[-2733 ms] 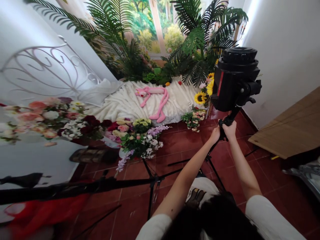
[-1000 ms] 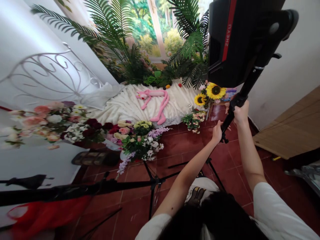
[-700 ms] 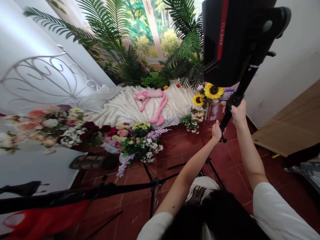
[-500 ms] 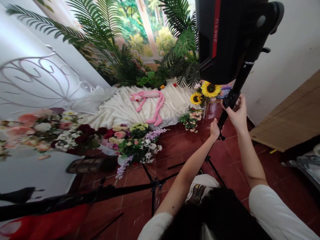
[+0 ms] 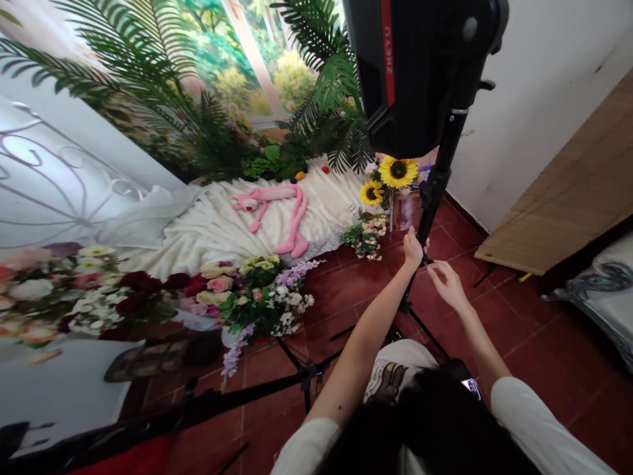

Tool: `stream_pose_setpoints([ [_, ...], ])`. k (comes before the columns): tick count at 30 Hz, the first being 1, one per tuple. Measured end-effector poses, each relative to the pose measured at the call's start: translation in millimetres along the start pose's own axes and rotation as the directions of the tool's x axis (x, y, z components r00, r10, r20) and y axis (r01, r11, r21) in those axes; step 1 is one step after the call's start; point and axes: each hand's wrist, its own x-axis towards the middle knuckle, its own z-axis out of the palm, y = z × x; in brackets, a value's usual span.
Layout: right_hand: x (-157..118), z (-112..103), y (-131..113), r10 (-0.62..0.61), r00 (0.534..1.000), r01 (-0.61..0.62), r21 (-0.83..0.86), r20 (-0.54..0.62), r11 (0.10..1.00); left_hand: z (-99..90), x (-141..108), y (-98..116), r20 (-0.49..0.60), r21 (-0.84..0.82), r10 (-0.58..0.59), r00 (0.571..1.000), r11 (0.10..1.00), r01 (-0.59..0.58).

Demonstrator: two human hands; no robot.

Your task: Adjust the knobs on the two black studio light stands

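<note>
In front of me a black light stand (image 5: 432,204) rises from the floor, with a large black studio light (image 5: 403,79) on top, marked by a red stripe. My left hand (image 5: 413,248) is wrapped round the stand's pole below the upper collar. Just to its right and a little lower, my right hand (image 5: 446,282) has thumb and fingertips pinched on a small black tightening knob (image 5: 427,260) on the pole. The knob is partly hidden by the fingers. Below the hands, the stand's legs (image 5: 429,330) spread over the floor.
A pink plush toy (image 5: 277,193) lies on a white draped cloth (image 5: 208,221). Artificial flowers (image 5: 267,290), sunflowers (image 5: 397,171) and palm leaves (image 5: 148,72) surround it. A second black stand (image 5: 237,396) slants across the lower left. A brown panel (image 5: 554,185) leans at the right.
My right hand has moved down from the upper collar of the pole to the lower knob. My left hand stays round the pole. The camera view has shifted slightly to the right.
</note>
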Motion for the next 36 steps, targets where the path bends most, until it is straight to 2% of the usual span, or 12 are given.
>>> stream_pose_setpoints([
  [5, 4.2, 17.2, 5.6, 0.058, 0.998, -0.059, 0.085, 0.012, 0.995, 2.4, 0.1, 2.8, -0.045, 0.009, 0.004, 0.999, 1.000, -0.004],
  [11, 9.4, 20.2, 11.9, 0.128, 0.991, -0.122, 0.132, -0.035, 0.984, 5.0, 16.6, -4.5, -0.050, 0.019, 0.035, 0.998, 0.999, -0.034],
  [16, 17.4, 18.5, 22.8, 0.101, 0.993, -0.098, 0.040, -0.065, 0.994, 12.8, 38.4, -9.0, -0.053, -0.030, 0.047, 0.997, 0.998, -0.049],
  [23, 43.4, 15.6, 35.7, 0.068, 0.979, -0.093, -0.123, -0.193, 0.988, 17.2, 61.2, -8.7, -0.042, 0.002, 0.011, 0.999, 1.000, -0.011],
  [27, 55.1, 17.1, 35.8, 0.091, 0.962, -0.125, -0.118, -0.259, 0.985, 15.9, 65.7, -10.5, -0.044, 0.019, 0.020, 0.999, 1.000, -0.019],
  [31, 60.2, 20.6, 34.8, 0.147, 0.955, -0.181, -0.116, -0.256, 0.977, 15.6, 67.5, -12.0, -0.035, 0.012, 0.008, 0.999, 1.000, -0.008],
  [36, 65.6, 22.5, 39.7, 0.154, 0.953, -0.191, -0.121, -0.262, 0.974, 15.8, 67.2, -9.8, -0.014, -0.003, -0.018, 1.000, 1.000, 0.018],
])
